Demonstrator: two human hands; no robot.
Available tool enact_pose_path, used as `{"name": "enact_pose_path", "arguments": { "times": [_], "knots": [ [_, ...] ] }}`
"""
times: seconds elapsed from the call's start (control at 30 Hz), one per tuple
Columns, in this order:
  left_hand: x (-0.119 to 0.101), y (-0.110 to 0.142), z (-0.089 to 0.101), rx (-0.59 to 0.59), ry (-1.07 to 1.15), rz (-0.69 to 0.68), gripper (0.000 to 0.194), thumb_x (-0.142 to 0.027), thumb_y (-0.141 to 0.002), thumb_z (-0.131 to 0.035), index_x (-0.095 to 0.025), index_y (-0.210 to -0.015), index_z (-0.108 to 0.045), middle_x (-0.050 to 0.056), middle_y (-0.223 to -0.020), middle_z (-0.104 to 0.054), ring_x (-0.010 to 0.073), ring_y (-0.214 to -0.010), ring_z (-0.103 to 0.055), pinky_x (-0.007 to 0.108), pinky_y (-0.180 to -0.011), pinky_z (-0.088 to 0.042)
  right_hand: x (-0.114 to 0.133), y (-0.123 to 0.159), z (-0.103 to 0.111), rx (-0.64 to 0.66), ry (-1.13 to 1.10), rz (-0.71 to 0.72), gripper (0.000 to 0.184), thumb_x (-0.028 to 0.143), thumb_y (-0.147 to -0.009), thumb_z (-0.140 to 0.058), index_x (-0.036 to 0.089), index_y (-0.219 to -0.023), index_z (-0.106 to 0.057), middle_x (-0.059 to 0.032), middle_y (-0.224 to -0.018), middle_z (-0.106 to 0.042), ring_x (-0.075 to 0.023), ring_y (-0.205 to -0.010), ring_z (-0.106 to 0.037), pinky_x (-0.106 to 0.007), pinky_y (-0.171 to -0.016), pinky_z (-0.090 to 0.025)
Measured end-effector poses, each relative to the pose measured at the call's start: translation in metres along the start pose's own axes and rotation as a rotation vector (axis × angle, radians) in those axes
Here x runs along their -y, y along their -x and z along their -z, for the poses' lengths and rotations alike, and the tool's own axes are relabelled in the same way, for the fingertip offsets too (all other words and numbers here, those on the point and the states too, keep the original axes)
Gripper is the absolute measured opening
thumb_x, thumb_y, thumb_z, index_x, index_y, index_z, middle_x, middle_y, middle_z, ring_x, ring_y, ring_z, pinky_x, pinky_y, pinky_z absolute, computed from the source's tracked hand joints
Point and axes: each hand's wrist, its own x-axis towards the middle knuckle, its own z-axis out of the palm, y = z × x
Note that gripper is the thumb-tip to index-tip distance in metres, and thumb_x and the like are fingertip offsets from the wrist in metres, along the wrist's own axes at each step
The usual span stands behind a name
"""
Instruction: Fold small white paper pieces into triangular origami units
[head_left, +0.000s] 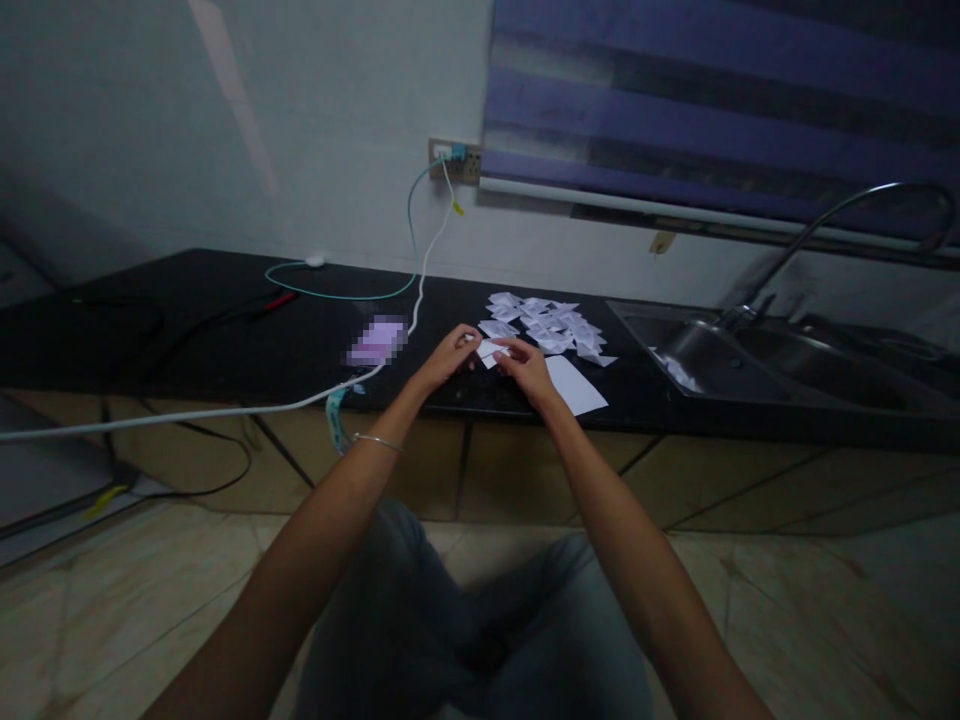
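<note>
Both my hands meet over the front of a black counter (225, 340) and pinch a small white folded paper (489, 350) between them. My left hand (448, 357) grips its left side with fingers closed; a thin bangle sits on that wrist. My right hand (527, 366) holds the right side, fingers curled. Just beyond the hands lies a pile of several small folded white papers (551, 325). A flat white sheet (576, 385) rests on the counter under and to the right of my right hand.
A steel sink (757, 365) with a curved tap (847, 205) is set in the counter at the right. A white cable (225, 410) and a teal cable (345, 295) run from a wall socket (454, 158). A blurred pink patch (377, 340) lies left of the hands.
</note>
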Motion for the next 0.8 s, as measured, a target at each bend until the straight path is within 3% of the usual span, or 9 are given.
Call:
{"name": "enact_pose_path", "arguments": {
  "times": [0.07, 0.27, 0.47, 0.6, 0.8],
  "knots": [
    [-0.001, 0.000, 0.000, 0.010, -0.007, -0.018, 0.034, -0.047, -0.088, -0.064, -0.018, -0.106, -0.061, 0.000, -0.082, -0.065, 0.0102, -0.065, -0.057, 0.018, -0.051, -0.037, 0.000, -0.001, 0.000, -0.046, -0.052, -0.030, 0.048, 0.045, -0.069, -0.079, 0.019, -0.108, -0.072, -0.0008, -0.076, -0.068, -0.0132, -0.060, -0.056, -0.027, -0.057, -0.045],
    [0.000, -0.002, 0.001, -0.001, -0.091, -0.069, 0.040, -0.047, -0.085, -0.067, -0.015, -0.108, -0.067, 0.007, -0.107, -0.067, 0.0130, -0.080, -0.060, 0.019, -0.058, -0.043, 0.002, -0.001, 0.000, -0.094, -0.141, -0.066, 0.050, 0.046, -0.064, -0.081, 0.018, -0.105, -0.071, 0.0005, -0.071, -0.066, -0.0123, -0.059, -0.055, -0.026, -0.057, -0.044],
    [-0.001, -0.002, 0.001, 0.060, -0.031, 0.002, 0.052, -0.063, -0.091, -0.050, -0.014, -0.086, -0.064, 0.004, -0.074, -0.064, 0.0124, -0.064, -0.059, 0.019, -0.048, -0.039, 0.002, -0.001, 0.000, -0.075, -0.099, -0.065, 0.050, 0.045, -0.064, -0.081, 0.017, -0.106, -0.075, -0.0005, -0.074, -0.068, -0.0121, -0.061, -0.055, -0.027, -0.059, -0.045],
    [-0.005, 0.000, -0.001, 0.035, -0.031, -0.009, 0.052, -0.065, -0.092, -0.049, -0.015, -0.082, -0.059, 0.003, -0.070, -0.063, 0.0103, -0.056, -0.057, 0.019, -0.046, -0.038, 0.001, 0.000, 0.001, -0.027, -0.050, -0.030, 0.046, 0.043, -0.067, -0.081, 0.018, -0.105, -0.077, -0.0034, -0.085, -0.074, -0.0143, -0.069, -0.060, -0.028, -0.066, -0.048],
    [-0.011, 0.002, -0.004, 0.055, -0.069, -0.030, 0.050, -0.063, -0.092, -0.051, -0.016, -0.078, -0.056, 0.001, -0.068, -0.063, 0.0111, -0.059, -0.058, 0.021, -0.052, -0.042, 0.004, 0.002, -0.001, 0.101, 0.000, 0.052, 0.041, 0.042, -0.072, -0.077, 0.021, -0.107, -0.077, -0.0066, -0.111, -0.075, -0.0233, -0.101, -0.067, -0.035, -0.086, -0.052]
  ]
}}
